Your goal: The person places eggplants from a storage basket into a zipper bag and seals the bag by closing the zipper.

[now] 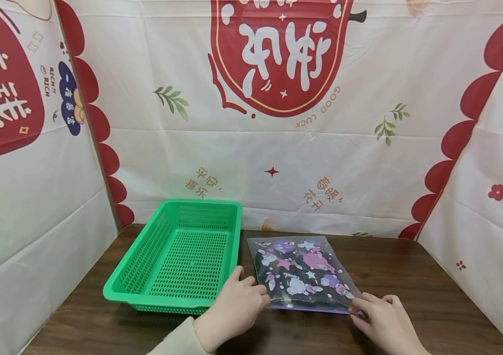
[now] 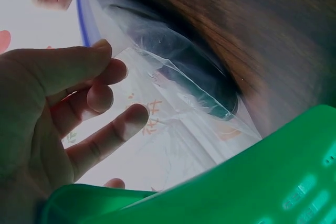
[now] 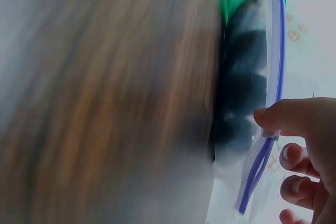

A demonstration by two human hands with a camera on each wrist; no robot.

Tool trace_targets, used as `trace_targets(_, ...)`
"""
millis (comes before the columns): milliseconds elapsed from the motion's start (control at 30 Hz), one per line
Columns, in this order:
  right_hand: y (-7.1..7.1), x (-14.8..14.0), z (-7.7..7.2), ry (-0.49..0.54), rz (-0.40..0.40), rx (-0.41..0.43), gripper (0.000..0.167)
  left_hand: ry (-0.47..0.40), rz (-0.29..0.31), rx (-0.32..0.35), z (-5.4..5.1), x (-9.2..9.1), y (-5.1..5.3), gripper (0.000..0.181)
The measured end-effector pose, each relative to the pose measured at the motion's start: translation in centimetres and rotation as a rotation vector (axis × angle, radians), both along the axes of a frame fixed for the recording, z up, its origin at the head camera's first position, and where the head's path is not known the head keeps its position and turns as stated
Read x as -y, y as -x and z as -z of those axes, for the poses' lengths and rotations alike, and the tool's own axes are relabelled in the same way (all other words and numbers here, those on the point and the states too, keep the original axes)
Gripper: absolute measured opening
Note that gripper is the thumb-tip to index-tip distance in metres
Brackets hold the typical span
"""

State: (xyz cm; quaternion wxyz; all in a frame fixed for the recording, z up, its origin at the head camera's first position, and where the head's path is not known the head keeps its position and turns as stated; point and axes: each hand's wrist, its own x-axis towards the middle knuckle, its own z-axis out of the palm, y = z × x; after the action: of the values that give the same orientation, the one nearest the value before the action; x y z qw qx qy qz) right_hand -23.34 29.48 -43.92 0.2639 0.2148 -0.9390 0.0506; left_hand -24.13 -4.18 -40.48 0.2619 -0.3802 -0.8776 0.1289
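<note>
A clear zip bag (image 1: pixel 304 271) printed with pink, purple and white cartoon figures and stars lies on the table, its purple zip edge facing me. Something dark, folded or bulky, fills it; its kind cannot be told. My left hand (image 1: pixel 236 306) pinches the bag's near left corner between thumb and index finger, the other fingers loosely bent. At the near right corner, my right hand (image 1: pixel 384 319) pinches the slider (image 3: pixel 270 134) of the zip with thumb and index finger. In the right wrist view, the zip strip (image 3: pixel 255 169) looks parted on the short side of the slider.
A green perforated plastic basket (image 1: pixel 120 295) stands left of the bag, close beside my left hand. The brown wooden table (image 1: pixel 424 291) stretches out to the right. White printed cloth (image 1: pixel 349 172) hangs behind and on both sides of the table.
</note>
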Motion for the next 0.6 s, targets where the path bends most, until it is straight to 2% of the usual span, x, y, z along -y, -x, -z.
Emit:
trace_targets(200, -0.1, -1.5, 0.1, -0.003, 0.004, -0.018, 0.037, 0.010, 0.010, 0.019, -0.3, 0.1, -0.2, 0.014)
trace_targets(267, -0.1, -2.0, 0.2, 0.001, 0.030, -0.008, 0.039, 0.005, 0.013, 0.023, -0.3, 0.1, -0.2, 0.013)
trace_targets(433, -0.4, -2.9, 0.3, 0.011, 0.079, 0.072, 0.043, -0.007, 0.012, 0.041, 0.0, 0.4, 0.0, 0.013)
trace_targets(600, -0.9, -3.3, 0.4, 0.000, 0.108, 0.167, 0.039, 0.006, 0.022, 0.038, 0.0, 0.1, 0.1, 0.010)
